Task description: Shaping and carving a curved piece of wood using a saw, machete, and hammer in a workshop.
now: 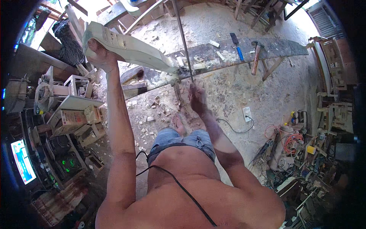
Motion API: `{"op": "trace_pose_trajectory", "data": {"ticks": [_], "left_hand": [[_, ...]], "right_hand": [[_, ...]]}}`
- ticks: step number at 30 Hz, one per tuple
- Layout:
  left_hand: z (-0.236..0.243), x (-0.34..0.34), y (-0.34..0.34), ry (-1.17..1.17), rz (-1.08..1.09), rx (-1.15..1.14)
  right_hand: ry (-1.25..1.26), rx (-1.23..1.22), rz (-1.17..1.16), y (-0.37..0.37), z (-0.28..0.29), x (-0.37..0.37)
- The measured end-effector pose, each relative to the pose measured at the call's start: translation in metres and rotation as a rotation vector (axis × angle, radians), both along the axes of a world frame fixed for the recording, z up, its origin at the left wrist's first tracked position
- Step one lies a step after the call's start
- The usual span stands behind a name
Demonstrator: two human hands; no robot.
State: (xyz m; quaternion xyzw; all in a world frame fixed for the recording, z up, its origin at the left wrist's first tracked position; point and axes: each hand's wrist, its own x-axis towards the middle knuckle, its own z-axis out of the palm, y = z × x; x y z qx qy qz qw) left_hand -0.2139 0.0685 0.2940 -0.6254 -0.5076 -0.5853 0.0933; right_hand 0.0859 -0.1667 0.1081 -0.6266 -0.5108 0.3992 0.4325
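Far left: lit screen [23, 162], cardboard carton [72, 117]. Left hand [100, 57] clasps the upper end of a pale, curved, rough-hewn timber [131, 49], its lower end at the worn bench [284, 47]. Right hand [197, 99], blurred, grips a slim dark rod [183, 36]. Rightward, wood chips [220, 55], blue-handled chisel [237, 47] and hammer [256, 59] encumber the bench; coiled orange cord [293, 143] beyond.

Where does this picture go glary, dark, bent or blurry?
Head view: glare at upper left and upper right, dark side edges; the screen glows; the right hand's fingers look smeared around the rod; the bench seems bowed, perhaps partly by the lens.
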Motion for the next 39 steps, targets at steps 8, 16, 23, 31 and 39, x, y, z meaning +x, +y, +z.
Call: {"op": "trace_pose_trajectory", "data": {"ticks": [8,16,23,31,39], "left_hand": [[-0.003,0.010,-0.004,0.051,0.073,0.123],[0.005,-0.002,-0.004,0.118,0.174,-0.104],[-0.017,0.043,0.023,0.009,0.048,0.149],[0.014,0.105,-0.122,-0.330,-0.180,-0.035],[-0.034,0.241,-0.325,0.135,-0.920,-0.391]], "right_hand": [[-0.020,-0.695,0.150,-0.032,-0.072,-0.019],[-0.160,-0.207,0.121,-0.023,0.005,-0.009],[-0.161,-0.310,0.184,-0.035,-0.156,0.020],[0.531,-0.777,0.100,-0.023,0.019,0.040],[0.303,-0.191,0.079,-0.051,0.165,0.101]]}}
